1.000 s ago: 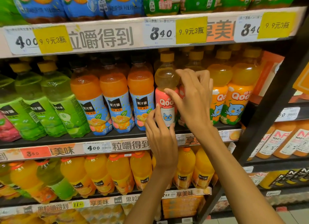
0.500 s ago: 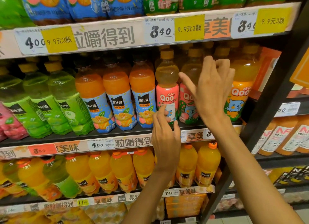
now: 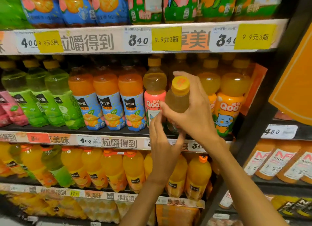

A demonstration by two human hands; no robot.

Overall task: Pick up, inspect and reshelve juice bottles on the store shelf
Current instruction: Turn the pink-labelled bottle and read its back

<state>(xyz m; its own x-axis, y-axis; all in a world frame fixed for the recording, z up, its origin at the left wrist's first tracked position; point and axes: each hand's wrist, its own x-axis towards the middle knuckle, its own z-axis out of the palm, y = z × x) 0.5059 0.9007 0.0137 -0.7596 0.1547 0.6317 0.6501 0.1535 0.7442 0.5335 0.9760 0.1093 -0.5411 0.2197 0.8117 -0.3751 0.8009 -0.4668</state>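
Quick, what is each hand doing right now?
Right hand: grips the pale juice bottle, tilted forward off the shelf.
Left hand: fingers raised at the bottle's lower part; whether it grips cannot be told.

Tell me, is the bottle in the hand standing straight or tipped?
Tipped. The bottle in the right hand leans with its yellow cap toward the camera, so the cap's top shows, while shelf bottles stand upright.
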